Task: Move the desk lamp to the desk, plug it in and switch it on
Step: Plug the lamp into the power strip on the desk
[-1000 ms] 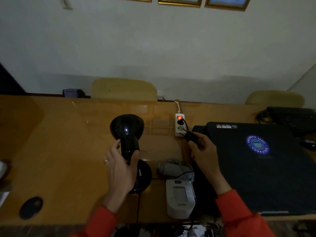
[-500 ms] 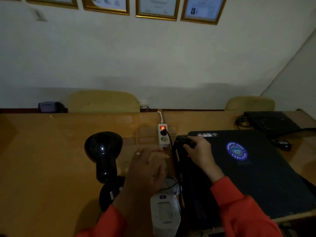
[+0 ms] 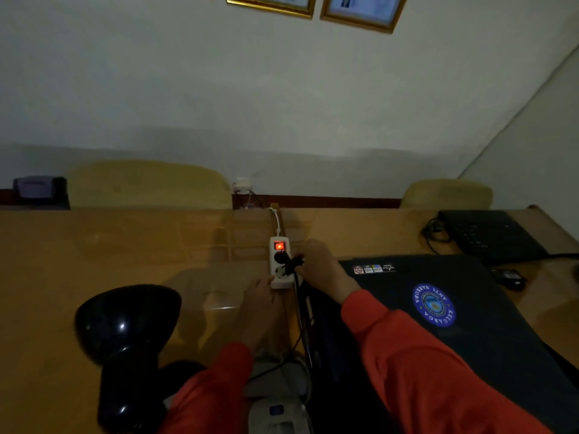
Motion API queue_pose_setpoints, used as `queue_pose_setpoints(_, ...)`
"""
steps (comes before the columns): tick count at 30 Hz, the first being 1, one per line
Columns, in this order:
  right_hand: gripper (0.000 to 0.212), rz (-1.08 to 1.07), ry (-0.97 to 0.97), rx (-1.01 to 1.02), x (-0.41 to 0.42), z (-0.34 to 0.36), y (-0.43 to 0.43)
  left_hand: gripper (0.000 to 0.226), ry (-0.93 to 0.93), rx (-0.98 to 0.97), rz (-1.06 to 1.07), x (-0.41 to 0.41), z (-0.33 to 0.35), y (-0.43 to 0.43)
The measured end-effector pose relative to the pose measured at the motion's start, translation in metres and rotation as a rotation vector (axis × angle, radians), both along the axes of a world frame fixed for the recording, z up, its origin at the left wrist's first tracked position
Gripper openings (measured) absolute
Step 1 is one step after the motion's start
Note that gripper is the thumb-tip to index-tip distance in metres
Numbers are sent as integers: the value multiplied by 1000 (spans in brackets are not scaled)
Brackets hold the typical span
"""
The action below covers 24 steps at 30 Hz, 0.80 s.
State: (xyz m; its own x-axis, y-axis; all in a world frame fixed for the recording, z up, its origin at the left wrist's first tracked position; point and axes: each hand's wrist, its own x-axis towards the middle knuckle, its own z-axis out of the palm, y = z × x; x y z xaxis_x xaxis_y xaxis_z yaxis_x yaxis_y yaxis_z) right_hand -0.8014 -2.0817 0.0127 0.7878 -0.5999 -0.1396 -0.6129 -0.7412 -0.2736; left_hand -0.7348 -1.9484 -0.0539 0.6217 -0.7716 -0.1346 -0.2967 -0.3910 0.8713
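The black desk lamp (image 3: 125, 333) stands unlit on the wooden desk (image 3: 94, 261) at the lower left, and neither hand touches it. A white power strip (image 3: 279, 267) lies mid-desk with its red switch glowing and one black plug in its upper socket. My right hand (image 3: 322, 264) is shut on the lamp's black plug (image 3: 296, 263), held at the strip's right edge beside the lower socket. My left hand (image 3: 260, 296) rests against the strip's near left corner, fingers on its edge. The black cord runs from the plug toward me.
A closed black laptop (image 3: 454, 324) with a blue round sticker fills the right of the desk. A black keyboard (image 3: 488, 236) and cables lie at the far right. A white device (image 3: 275, 411) sits at the near edge. Two yellow chairs (image 3: 147, 186) stand behind the desk.
My left hand let go of the lamp and moved right to the power strip. My right hand carried the plug forward, up to the strip. The view tilted and shifted.
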Motion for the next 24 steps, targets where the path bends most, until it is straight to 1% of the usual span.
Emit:
queue_pose_setpoints(5,29,199,281,-44,28,-22,-9,41,29,55,-34,14,-43,-20)
queue_pose_setpoints(7,30,223,366,-62,36,-31,-13,43,33,78,-31,18,-57,-25)
queue_pose_setpoints(9,34,213,412,-56,42,-39,-17,45,40,57,-41,19,-67,-29)
queue_pose_setpoints(12,35,197,411,-61,47,-45,-22,53,50,28,-62,18,-78,-31)
queue_pose_setpoints(16,27,218,399,-126,49,-50,-22,61,-96,-4,-106,15,-91,-30)
queue_pose_setpoints(18,26,222,391,-158,48,-54,-20,64,-148,-35,-109,11,-95,-32)
queue_pose_setpoints(22,28,237,389,-219,46,-62,-17,68,-200,-28,-155,9,-103,-33)
queue_pose_setpoints(24,30,234,415,-224,47,-65,-17,70,-189,-23,-154,10,-108,-34)
